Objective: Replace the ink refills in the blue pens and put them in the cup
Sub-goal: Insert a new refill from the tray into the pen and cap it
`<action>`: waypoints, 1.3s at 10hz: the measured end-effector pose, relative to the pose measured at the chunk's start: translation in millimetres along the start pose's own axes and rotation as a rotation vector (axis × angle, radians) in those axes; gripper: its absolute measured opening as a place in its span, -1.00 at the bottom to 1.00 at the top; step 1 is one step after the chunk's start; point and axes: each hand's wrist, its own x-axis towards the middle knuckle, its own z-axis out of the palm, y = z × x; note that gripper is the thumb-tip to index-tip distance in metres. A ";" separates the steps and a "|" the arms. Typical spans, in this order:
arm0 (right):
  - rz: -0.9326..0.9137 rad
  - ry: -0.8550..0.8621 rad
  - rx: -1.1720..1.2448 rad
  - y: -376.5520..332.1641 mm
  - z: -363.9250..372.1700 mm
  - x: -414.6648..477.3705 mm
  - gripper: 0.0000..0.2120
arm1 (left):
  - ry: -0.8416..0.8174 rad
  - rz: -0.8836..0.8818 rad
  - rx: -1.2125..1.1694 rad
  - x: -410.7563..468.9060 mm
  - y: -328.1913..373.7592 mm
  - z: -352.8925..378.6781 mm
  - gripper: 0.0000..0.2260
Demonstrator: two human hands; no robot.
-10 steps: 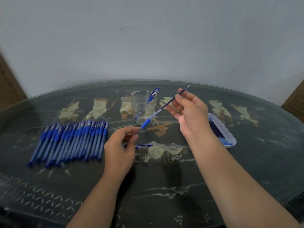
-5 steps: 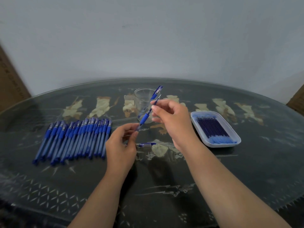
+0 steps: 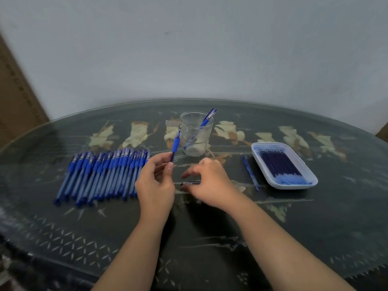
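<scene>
Left hand [image 3: 155, 185]: fingers [image 3: 169, 167] pinch pen section [image 3: 175, 144], tip up, beside cup [image 3: 196, 134].
Right hand [image 3: 211, 182]: blurred, curled over dark pen piece [image 3: 191, 183] on tabletop [image 3: 63, 227]; grip unclear.
Cup: one blue pen [image 3: 207, 120] leaning inside.

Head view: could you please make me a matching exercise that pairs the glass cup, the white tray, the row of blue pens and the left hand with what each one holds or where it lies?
Column one:
1. glass cup
2. white tray
3. row of blue pens
4. left hand

Column two:
A. holds dark blue refills
B. lies farthest left
C. holds one leaning pen
D. pinches a pen section, tip up

Pairs: 1-C, 2-A, 3-B, 4-D.
</scene>
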 end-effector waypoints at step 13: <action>0.009 0.172 0.455 -22.6 -67.5 15.0 -0.97 | -0.080 0.051 0.044 -1.7 2.5 0.8 -0.76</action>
